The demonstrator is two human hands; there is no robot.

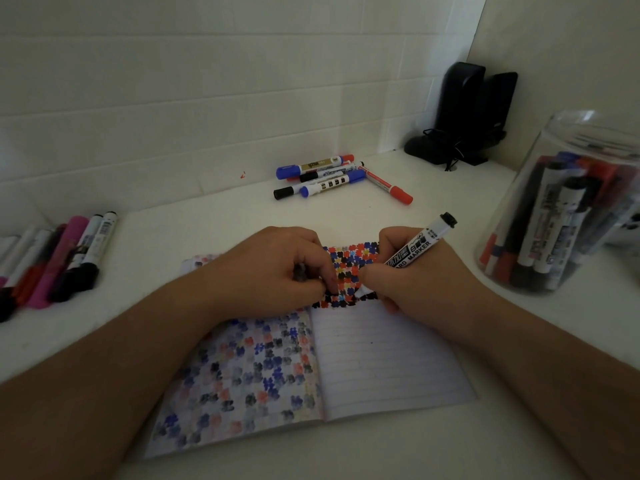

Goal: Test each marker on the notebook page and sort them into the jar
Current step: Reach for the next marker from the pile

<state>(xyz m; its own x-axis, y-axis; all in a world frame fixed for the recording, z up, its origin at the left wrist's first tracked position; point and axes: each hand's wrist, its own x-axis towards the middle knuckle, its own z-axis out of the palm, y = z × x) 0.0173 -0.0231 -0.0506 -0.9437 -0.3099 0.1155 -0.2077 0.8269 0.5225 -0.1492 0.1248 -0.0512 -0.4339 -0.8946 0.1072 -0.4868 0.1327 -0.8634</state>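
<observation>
- The right hand [412, 271] curls its fingers round a whiteboard marker [420, 242], a white cylindrical barrel with black print and a black end cap pointing up and away; its tip is hidden behind the fingers, so contact with the paper cannot be told.
- The left hand [277, 271] rests on the notebook [381, 358] with fingers curled, pinching something dark and small; whether it is the marker's cap cannot be made out.
- The notebook lies open and flat on the white desk [207, 237]: thin lined paper, the right page mostly bare, its upper part packed with small red, blue, black and yellow blots; the left page shows paler blots in the same pattern.
- A clear jar [561, 209], smooth and rounded, stands to the right, cut off by the frame edge, holding upright markers with red, blue and black caps.
- A loose pile of markers [332, 178] lies near the tiled wall.
- Another row of markers [62, 258], some pink, lies at left, partly cut off.
- Two black speakers [474, 109] stand in the corner, dim and hard to read.
</observation>
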